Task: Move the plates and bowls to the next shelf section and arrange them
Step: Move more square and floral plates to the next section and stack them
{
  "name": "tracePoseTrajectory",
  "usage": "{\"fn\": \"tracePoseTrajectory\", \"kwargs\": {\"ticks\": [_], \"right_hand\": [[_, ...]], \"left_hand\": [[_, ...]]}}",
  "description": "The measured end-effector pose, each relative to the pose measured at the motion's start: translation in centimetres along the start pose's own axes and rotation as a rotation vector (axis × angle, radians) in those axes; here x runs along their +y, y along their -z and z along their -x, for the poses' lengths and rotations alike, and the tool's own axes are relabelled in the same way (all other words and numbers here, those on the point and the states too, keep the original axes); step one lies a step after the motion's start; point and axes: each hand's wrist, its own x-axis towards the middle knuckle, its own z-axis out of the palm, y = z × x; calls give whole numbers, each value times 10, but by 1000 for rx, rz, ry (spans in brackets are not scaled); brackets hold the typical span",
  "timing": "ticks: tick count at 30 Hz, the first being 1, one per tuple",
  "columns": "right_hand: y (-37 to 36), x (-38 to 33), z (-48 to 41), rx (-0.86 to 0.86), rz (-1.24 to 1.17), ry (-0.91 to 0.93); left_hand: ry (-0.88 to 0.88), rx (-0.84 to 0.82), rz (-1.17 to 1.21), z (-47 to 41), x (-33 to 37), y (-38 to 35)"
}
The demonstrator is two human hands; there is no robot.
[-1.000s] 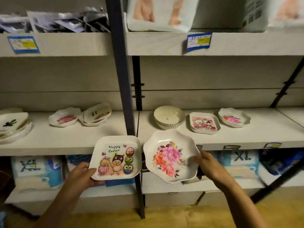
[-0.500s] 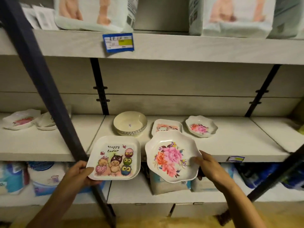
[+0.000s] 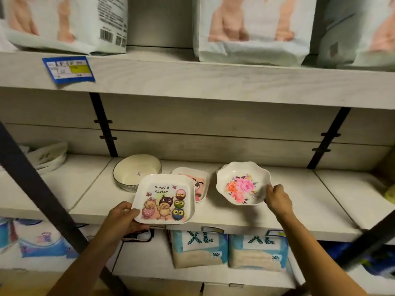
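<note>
middle shelf [image 3: 299, 199]: pale board. The stretch right of all the dishes is bare out to the black bracket. The front strip under the held dishes is also bare.
dark post [image 3: 32, 189]: slants across the shelf's left end and cuts off the dishes [image 3: 49, 157] in the left section, which are blurred.
XL packs [image 3: 199, 246]: directly under the shelf, partly hidden by its front lip.
Easter plate [image 3: 164, 199]: square with chick and owl print, tilted face-up. It overhangs the shelf's front edge, mid-left.
flower bowl [image 3: 242, 185]: scalloped rim, over the shelf's middle. Can't tell whether it rests on the shelf or sits just above it.
cream bowl stack [image 3: 136, 170]: on the shelf towards the back. Its front rim is hidden by the Easter plate.
cartoon plate [image 3: 201, 182]: on the shelf between the two held dishes, left half covered. Stack height is unclear.
left hand [image 3: 121, 221]: below the shelf's front edge, gripping the Easter plate's near-left corner with thumb on top and fingers underneath.
right hand [image 3: 277, 198]: over the shelf, fingers curled and pinching the flower bowl's right rim.
</note>
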Motion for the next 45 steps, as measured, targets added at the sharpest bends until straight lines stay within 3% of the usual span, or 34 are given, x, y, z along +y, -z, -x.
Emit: {"fn": "tracePoseTrajectory", "kwargs": {"ticks": [13,20,27,31,34,37,45], "right_hand": [[-46,-16,-62,-55,-80,-253],[-49,-13,-61,-61,191,-114],[-25,-19,-34,-119,315,21],[-31,-47,22,-105,47,211],[-48,-74,86,-374,-280,245],[-68,-89,126,-499,-264,271],[-91,-95,121,-257,-29,289]], "left_hand": [[-48,120,-138,-12,2,-14],[-42,79,-115,-5,8,-8],[-35,-3,-33,-2,21,-6],[-43,-54,-25,-3,27,3],[-47,-115,-40,-6,30,6],[-36,-185,-48,-11,31,7],[34,-341,7,-34,37,1]]}}
